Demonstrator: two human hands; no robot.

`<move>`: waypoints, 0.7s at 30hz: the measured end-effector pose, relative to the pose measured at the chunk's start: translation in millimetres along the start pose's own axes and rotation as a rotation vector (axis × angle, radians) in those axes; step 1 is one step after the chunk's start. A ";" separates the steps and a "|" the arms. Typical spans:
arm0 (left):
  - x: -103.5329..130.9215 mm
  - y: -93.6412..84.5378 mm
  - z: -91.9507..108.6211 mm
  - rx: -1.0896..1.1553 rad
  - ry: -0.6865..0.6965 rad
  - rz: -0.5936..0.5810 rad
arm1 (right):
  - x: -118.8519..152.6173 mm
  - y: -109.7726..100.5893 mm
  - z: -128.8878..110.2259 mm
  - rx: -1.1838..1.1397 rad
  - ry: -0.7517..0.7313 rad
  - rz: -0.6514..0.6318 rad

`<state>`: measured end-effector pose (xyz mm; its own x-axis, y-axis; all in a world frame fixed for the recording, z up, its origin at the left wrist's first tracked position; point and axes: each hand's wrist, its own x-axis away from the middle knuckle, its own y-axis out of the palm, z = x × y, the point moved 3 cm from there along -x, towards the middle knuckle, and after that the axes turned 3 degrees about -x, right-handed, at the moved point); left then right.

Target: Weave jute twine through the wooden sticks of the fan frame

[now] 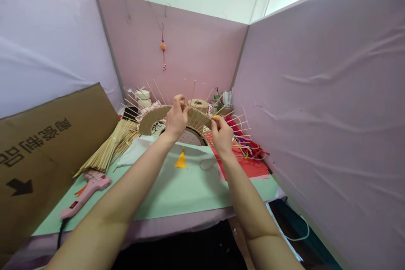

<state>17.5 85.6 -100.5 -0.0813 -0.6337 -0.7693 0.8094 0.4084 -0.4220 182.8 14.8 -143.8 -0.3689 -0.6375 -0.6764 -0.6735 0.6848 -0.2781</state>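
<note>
My left hand (176, 119) pinches the upper edge of a tan curved band (155, 120), with thumb and fingertips together near its middle. My right hand (222, 136) grips the right end of the same band between thumb and fingers. Thin wooden sticks (159, 92) fan outward around the band, some partly hidden behind my hands. Beneath it shows a dark curved rim (199, 134), mostly covered. A yellow tassel (180, 160) lies on the pale green table covering (177, 194), below and between my hands.
At the left lie a bundle of sticks (106, 147), a pink glue gun (90, 187) with a black cord, and a leaning cardboard sheet (47, 143). Red paper (249, 162) and coloured cords sit at the right. A tape roll (198, 103) stands behind; pink-purple panels enclose the table.
</note>
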 end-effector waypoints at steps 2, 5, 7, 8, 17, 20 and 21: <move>0.1 -1.7 -10.0 -0.031 -0.031 -0.031 | 1.5 12.6 3.0 0.030 0.025 -0.025; 3.6 0.6 -20.7 -0.059 -0.068 -0.096 | 3.8 26.1 11.0 0.066 0.050 -0.039; 6.1 1.7 -21.5 -0.069 -0.048 -0.078 | 3.8 29.4 14.5 0.078 0.056 -0.033; 7.4 1.5 -20.2 -0.077 -0.030 -0.044 | 3.3 29.7 15.4 0.084 0.059 -0.030; 21.6 16.4 -6.0 -0.187 0.214 -0.206 | 0.5 29.0 12.2 0.120 0.084 -0.026; 19.0 23.1 -6.4 -0.195 0.163 -0.317 | 0.9 29.0 11.9 0.112 0.085 -0.040; 17.5 24.8 -5.8 -0.194 0.156 -0.355 | 1.1 28.8 11.9 0.114 0.082 -0.042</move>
<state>32.8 88.5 -127.2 -0.4344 -0.6562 -0.6170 0.5922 0.3080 -0.7446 170.6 38.1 -160.6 -0.3960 -0.6898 -0.6060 -0.6143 0.6896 -0.3835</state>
